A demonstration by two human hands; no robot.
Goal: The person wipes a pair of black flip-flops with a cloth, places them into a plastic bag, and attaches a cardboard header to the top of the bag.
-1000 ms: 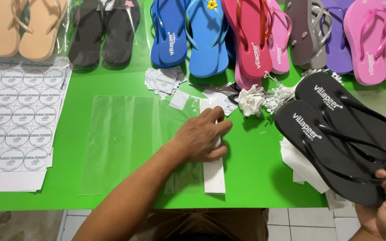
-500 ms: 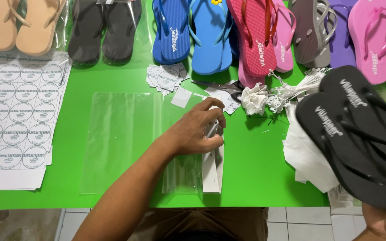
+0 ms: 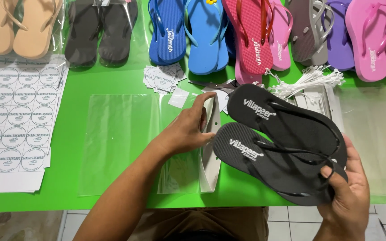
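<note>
Green table [image 3: 112, 85], rows of sandals behind | left hand [image 3: 186, 129] pinching clear bag [image 3: 182, 165] open at white flap | right hand [image 3: 345, 192] gripping black sandal pair [image 3: 282, 143] just beside bag mouth | not yet bagged
</note>
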